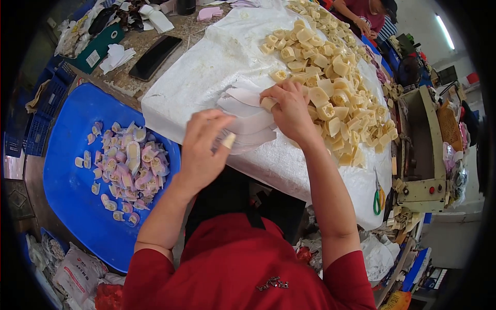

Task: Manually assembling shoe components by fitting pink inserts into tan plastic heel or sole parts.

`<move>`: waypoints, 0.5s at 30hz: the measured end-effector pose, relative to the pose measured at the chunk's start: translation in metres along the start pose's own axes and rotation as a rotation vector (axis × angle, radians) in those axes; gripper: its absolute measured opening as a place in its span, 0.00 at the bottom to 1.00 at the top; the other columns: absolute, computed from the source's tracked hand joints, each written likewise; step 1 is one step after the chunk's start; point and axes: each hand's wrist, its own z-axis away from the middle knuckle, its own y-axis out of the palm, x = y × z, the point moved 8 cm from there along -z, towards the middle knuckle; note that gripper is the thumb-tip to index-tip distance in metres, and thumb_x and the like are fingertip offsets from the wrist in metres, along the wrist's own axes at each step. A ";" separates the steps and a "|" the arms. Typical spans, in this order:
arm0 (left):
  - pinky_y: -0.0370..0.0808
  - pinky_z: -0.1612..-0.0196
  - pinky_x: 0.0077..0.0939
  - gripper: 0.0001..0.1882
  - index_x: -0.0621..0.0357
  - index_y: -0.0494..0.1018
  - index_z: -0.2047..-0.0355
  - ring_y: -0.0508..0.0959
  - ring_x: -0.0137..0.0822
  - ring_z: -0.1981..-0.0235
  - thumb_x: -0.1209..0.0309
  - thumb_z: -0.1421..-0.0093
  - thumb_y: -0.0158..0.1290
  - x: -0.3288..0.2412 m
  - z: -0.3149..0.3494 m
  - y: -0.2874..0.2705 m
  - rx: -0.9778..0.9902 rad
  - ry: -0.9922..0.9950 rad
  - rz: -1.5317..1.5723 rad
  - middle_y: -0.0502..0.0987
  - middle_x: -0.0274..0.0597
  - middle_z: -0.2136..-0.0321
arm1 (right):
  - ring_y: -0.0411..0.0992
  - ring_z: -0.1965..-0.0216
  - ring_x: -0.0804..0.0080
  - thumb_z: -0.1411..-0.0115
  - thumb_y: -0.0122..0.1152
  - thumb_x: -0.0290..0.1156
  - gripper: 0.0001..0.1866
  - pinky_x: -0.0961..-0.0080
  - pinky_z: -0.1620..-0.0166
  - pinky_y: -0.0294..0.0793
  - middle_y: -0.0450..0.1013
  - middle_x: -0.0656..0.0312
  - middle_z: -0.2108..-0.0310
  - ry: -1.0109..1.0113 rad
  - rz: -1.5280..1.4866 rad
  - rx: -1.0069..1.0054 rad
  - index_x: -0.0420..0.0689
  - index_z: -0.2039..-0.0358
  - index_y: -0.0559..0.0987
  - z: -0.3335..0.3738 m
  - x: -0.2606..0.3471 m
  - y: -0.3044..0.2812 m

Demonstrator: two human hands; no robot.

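Note:
My right hand (292,111) pinches a small cream-coloured curved piece (268,103) over the white cloth, at the edge of a big pile of similar hollow pieces (338,98). Below its fingertips, thin translucent white sheets (245,124) lie fanned out and overlapping. My left hand (204,147) hovers at the sheets' near left side, fingers apart and slightly blurred. A cream cover shows at its thumb tip. To the left, a blue basin (64,170) contains many cream pieces in pinkish translucent wraps (132,165).
A black phone (155,58) rests on the worn table beyond the white cloth (181,93). Green-handled scissors (377,196) lie at the cloth's right edge, near a beige machine (421,150). At the back right another person's hand (363,26) reaches toward the pile.

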 end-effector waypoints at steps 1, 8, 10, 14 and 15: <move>0.68 0.53 0.35 0.19 0.58 0.73 0.60 0.71 0.46 0.57 0.80 0.55 0.57 -0.005 0.001 0.005 0.009 0.010 0.001 0.71 0.45 0.60 | 0.61 0.52 0.61 0.52 0.51 0.19 0.17 0.64 0.49 0.56 0.69 0.59 0.61 0.005 -0.002 0.028 0.48 0.62 0.79 0.000 0.001 0.003; 0.65 0.45 0.38 0.20 0.63 0.73 0.58 0.70 0.44 0.48 0.80 0.55 0.56 -0.015 0.002 0.036 0.119 0.139 -0.100 0.72 0.47 0.54 | 0.65 0.61 0.66 0.45 0.52 0.24 0.06 0.72 0.56 0.62 0.69 0.63 0.68 -0.048 -0.148 -0.042 0.44 0.66 0.75 -0.005 -0.011 0.005; 0.63 0.43 0.38 0.21 0.63 0.72 0.56 0.68 0.45 0.45 0.80 0.54 0.56 -0.011 0.005 0.041 0.147 0.135 -0.130 0.71 0.48 0.52 | 0.65 0.64 0.71 0.41 0.52 0.27 0.05 0.76 0.59 0.63 0.69 0.65 0.70 0.087 -0.385 0.006 0.43 0.66 0.74 -0.005 -0.026 0.003; 0.60 0.40 0.39 0.22 0.63 0.71 0.53 0.64 0.46 0.41 0.81 0.51 0.54 -0.010 0.008 0.041 0.155 0.101 -0.153 0.68 0.50 0.47 | 0.63 0.68 0.75 0.37 0.51 0.32 0.08 0.78 0.63 0.64 0.68 0.63 0.73 0.255 -0.813 -0.146 0.40 0.67 0.73 0.004 -0.035 -0.010; 0.60 0.40 0.39 0.22 0.63 0.71 0.53 0.64 0.46 0.41 0.81 0.51 0.54 -0.013 0.010 0.041 0.154 0.104 -0.151 0.68 0.50 0.47 | 0.63 0.68 0.75 0.37 0.51 0.32 0.08 0.78 0.63 0.64 0.68 0.63 0.73 0.255 -0.811 -0.149 0.40 0.67 0.73 0.007 -0.036 -0.009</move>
